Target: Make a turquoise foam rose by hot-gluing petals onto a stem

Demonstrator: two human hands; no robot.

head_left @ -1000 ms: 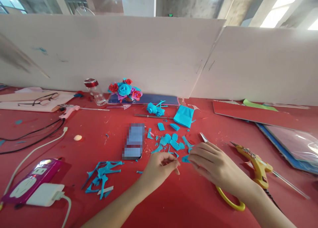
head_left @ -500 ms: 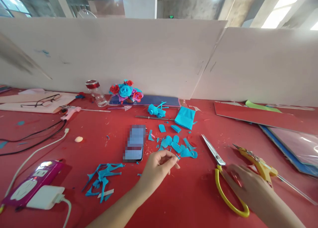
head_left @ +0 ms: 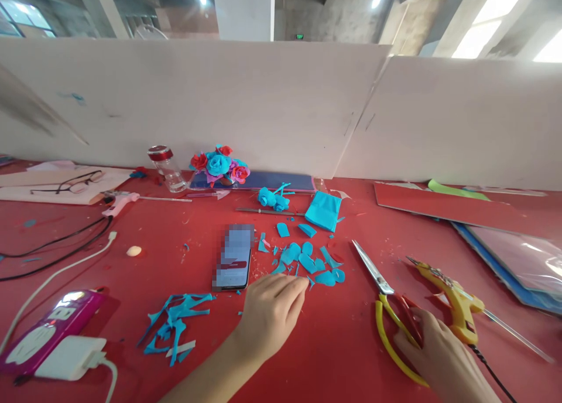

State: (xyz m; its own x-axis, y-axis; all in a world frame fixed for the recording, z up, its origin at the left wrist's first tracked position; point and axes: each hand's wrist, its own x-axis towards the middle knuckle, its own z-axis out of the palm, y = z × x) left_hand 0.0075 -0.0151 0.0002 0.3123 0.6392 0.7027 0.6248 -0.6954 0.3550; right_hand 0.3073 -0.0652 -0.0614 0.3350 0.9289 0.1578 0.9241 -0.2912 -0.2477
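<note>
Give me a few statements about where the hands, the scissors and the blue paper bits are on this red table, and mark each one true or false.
1. The right hand rests on the handles of the yellow scissors. True.
2. The left hand holds the yellow glue gun. False: the glue gun lies on the table, right of the scissors; the left hand reaches toward the blue paper petals.
3. The scissors are lifted off the red table. False: they lie flat on it.
4. A phone lies left of the petals. True.
5. The paper flower bouquet stands by the white partition. True.

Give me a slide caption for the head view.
Right hand on yellow-handled scissors; left hand beside cut blue paper petals.
</note>
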